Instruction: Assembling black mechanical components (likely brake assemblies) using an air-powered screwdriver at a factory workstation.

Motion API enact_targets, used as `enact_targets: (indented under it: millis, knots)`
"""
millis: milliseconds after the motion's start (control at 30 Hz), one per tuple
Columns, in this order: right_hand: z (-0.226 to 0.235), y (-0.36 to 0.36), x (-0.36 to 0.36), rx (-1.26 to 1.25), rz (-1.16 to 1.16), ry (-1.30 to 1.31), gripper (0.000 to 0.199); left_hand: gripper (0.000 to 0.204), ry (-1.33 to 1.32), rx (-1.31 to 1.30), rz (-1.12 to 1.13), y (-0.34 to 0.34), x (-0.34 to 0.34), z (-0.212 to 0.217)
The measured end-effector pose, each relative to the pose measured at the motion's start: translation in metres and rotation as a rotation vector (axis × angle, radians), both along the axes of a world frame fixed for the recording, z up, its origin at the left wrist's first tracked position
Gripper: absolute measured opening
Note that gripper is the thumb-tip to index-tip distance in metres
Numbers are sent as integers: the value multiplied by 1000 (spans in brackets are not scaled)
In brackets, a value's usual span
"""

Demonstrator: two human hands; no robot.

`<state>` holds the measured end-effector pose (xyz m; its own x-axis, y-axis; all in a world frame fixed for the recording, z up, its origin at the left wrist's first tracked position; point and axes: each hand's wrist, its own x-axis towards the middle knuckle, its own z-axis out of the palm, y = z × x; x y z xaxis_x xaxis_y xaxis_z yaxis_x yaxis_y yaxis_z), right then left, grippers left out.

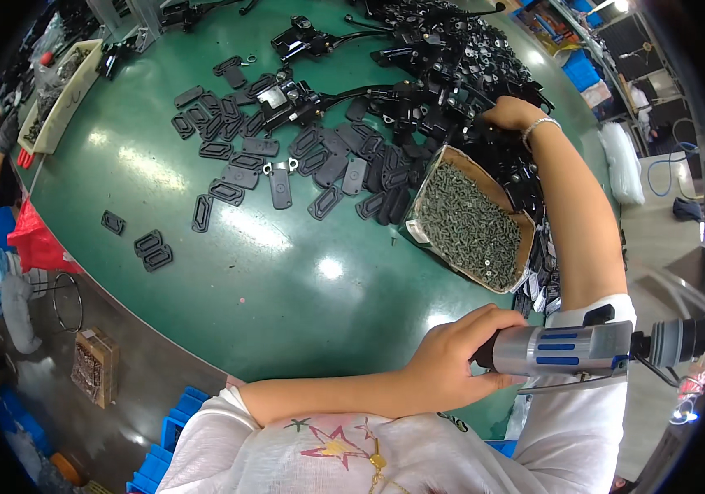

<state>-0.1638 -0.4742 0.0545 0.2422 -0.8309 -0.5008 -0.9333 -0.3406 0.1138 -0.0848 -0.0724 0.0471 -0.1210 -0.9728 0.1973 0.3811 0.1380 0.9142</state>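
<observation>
My left hand (459,354) is wrapped round the black front end of a silver power screwdriver (558,350) with blue stripes. The tool lies level across my right sleeve, with a cable at its rear. My right arm stretches to the far right of the table, where my right hand (514,114) is closed at a heap of black brake lever assemblies (443,103). Its fingertips are partly hidden, and what they grip cannot be made out. Below that hand sits an open cardboard box (467,222) full of small screws.
Black rectangular covers (241,169) lie scattered over the green table (286,305). One lever assembly (286,103) with a silver top rests among them. At the far left, another person's gloved hand (8,132) is beside a cream bin (60,103). A carton (95,368) stands on the floor.
</observation>
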Motion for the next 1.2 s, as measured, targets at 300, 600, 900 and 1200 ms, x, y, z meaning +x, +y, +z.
enact_targets:
  millis: [300, 600, 900, 1200]
  knots:
    - [71, 43, -39, -34, -240, -848, 25, 62, 30, 24, -79, 4, -7, -1]
    - [41, 12, 6, 134, -665, -948, 25, 61, 51, -36, 64, 4, -3, 1]
    - [-11, -37, 39, 431, -912, -1145, 28, 67, 36, -48, 133, -3, 4, -2]
    - [-16, -36, 63, 138, -438, -611, 55, 70, 5, -5, 130, -8, 7, -5]
